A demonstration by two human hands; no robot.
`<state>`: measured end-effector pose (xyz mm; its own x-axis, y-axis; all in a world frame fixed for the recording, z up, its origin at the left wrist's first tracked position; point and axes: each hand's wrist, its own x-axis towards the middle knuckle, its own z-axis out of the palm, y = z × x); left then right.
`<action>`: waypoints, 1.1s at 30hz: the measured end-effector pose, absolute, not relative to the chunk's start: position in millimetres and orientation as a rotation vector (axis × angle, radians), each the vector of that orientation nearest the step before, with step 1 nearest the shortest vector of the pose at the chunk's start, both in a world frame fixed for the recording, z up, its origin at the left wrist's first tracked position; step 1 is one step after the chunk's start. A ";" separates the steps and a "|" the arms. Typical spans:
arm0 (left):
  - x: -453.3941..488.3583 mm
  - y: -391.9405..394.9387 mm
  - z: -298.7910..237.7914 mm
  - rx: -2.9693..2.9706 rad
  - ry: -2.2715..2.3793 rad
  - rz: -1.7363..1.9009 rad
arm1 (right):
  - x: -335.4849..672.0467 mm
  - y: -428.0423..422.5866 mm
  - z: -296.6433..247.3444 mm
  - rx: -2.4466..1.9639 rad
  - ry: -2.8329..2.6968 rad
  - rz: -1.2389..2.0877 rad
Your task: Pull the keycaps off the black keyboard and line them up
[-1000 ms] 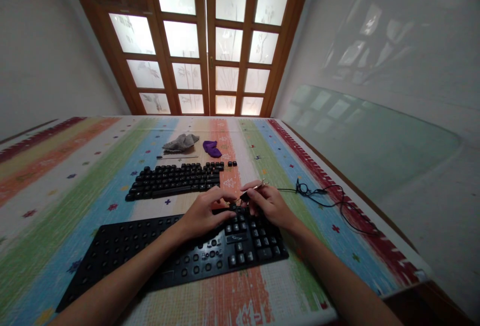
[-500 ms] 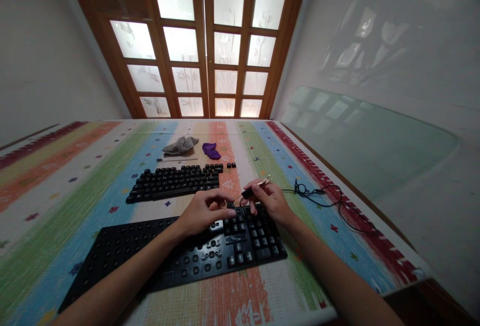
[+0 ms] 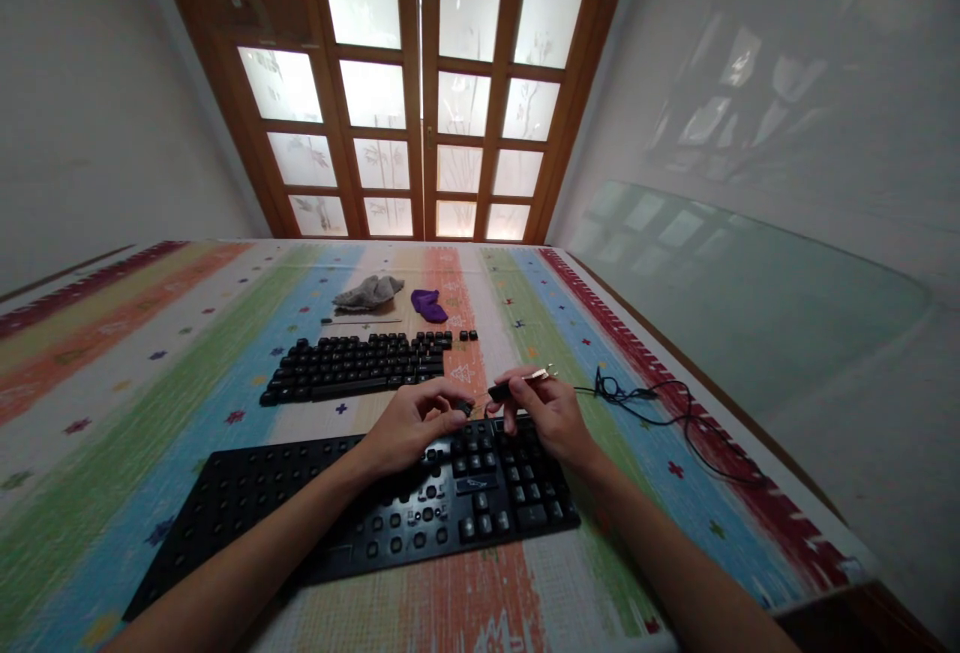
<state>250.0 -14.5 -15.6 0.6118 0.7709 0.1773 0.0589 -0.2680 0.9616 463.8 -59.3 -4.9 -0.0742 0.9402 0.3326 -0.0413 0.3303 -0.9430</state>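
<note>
Tool (image 3: 501,390) clamped in right hand (image 3: 553,415), small dark piece (image 3: 465,407) pinched in left hand (image 3: 409,423), both above black keyboard (image 3: 450,508)

Home, striped tablecloth (image 3: 225,373), glazed wooden doors (image 3: 433,148)

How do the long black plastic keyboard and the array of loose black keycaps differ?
Size: the long black plastic keyboard is larger than the array of loose black keycaps.
Build: the keyboard is one board, its left part bare of caps; the array is separate pieces set in rows.
Shared: both are black and lie on the striped tablecloth.
</note>
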 end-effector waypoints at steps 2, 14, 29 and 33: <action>251.2 -14.7 -15.7 1.695 0.632 0.802 | 463.4 -59.0 -5.3 -0.895 -1.377 1.040; 255.0 -16.1 -15.9 1.332 0.532 0.689 | 461.4 -58.4 -6.9 -0.910 -1.356 1.063; 254.9 -23.0 -4.5 1.938 0.743 0.827 | 462.5 -58.5 -8.7 -0.983 -1.416 0.960; 252.9 -21.0 -5.3 2.114 0.728 0.941 | 462.9 -59.0 -8.4 -1.025 -1.414 0.934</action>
<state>252.9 -21.0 -5.3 0.5781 0.7134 0.3961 0.2044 -0.5965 0.7761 462.9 -59.0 -8.4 -0.0238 0.9494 0.3132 0.0841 0.3141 -0.9457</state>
